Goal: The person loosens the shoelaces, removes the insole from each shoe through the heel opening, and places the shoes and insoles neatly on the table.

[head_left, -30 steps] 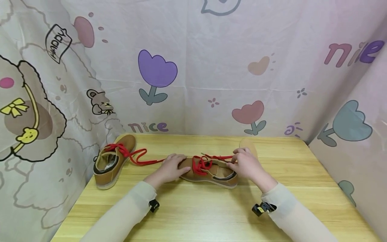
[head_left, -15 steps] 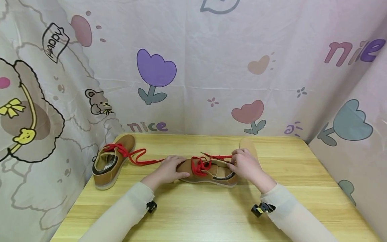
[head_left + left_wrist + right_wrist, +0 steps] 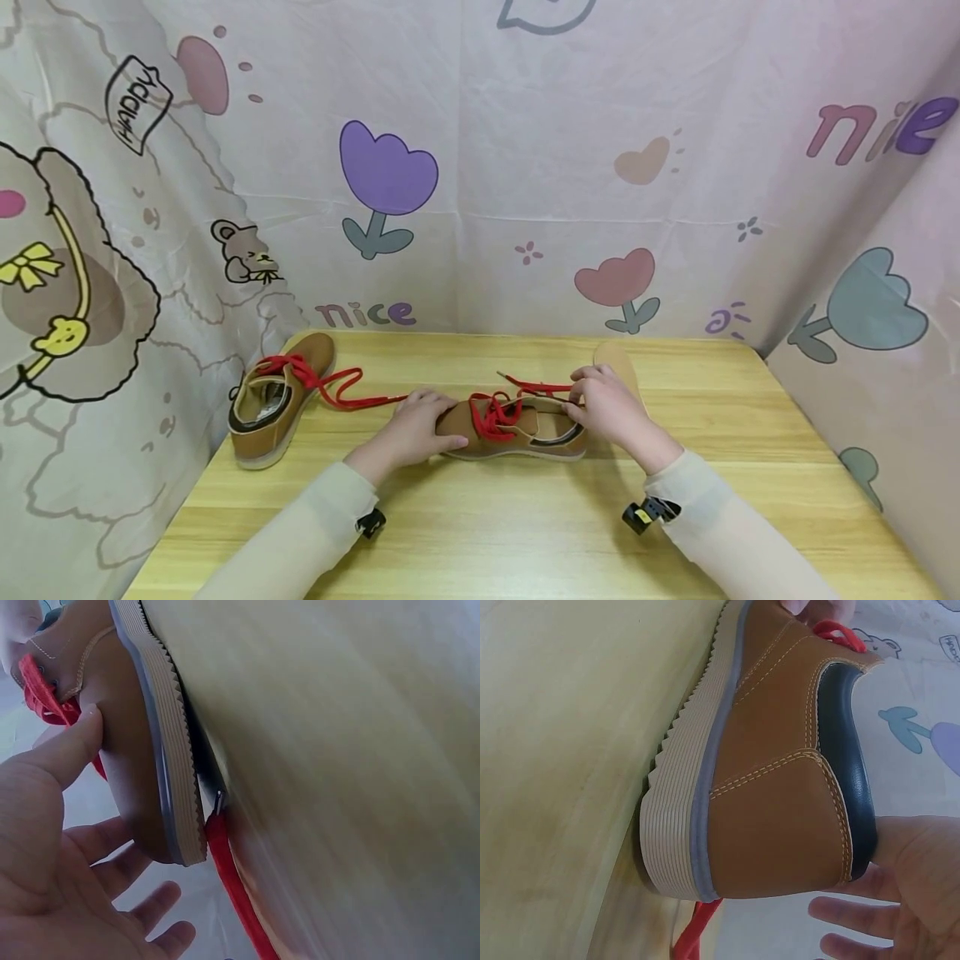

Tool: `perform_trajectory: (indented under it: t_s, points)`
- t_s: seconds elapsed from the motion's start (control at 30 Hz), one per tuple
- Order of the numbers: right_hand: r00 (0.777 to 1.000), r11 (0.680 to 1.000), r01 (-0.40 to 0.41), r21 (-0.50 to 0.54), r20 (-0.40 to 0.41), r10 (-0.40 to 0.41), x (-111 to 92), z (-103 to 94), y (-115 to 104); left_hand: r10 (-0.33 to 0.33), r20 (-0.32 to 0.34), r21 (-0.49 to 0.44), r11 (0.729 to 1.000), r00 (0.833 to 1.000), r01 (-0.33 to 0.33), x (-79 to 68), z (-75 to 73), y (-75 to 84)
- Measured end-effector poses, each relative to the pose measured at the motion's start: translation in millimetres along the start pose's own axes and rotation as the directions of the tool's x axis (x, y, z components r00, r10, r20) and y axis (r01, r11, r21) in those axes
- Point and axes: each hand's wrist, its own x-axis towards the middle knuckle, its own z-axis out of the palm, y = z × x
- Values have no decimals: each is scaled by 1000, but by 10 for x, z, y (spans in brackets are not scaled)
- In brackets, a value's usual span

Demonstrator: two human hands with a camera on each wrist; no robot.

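A brown shoe with red laces lies across the middle of the table, toe to the left, its sole on the wood. My left hand grips the toe; in the left wrist view the thumb presses the upper and the other fingers lie at the far side. At the heel, my right hand holds the collar edge, its fingers reaching behind the heel. The thumb's contact there is partly hidden. A loose red lace runs behind the shoe near the right fingers.
A second brown shoe with red laces stands at the table's left edge, toe away. Its lace trails toward my left hand. A tan insole lies behind my right hand, partly covered. Printed curtains enclose the table.
The held shoe has shifted slightly left and a little away from me. My left hand has moved slightly left with the toe; the right hand stays at the heel.
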Motion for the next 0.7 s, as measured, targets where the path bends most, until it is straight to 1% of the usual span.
perform_trajectory:
  t_s: [0.3, 0.5, 0.6, 0.7]
  points:
    - [1000, 1000, 13, 17, -3, -13, 20, 22, 16, -11, -8, 29, 1000, 1000, 11, -42, -27, 66]
    - [999, 999, 36, 1, -33, -36, 16, 17, 13, -28, -1, 39, 999, 1000, 28, -49, -34, 91]
    - [995, 998, 67, -9, -70, -68, 3, 8, -11, -33, 5, 34, 999, 999, 33, -49, -31, 101]
    - [986, 992, 126, -14, -105, -126, 1, 9, -50, -36, 0, 35, 999, 999, 36, -45, -26, 102]
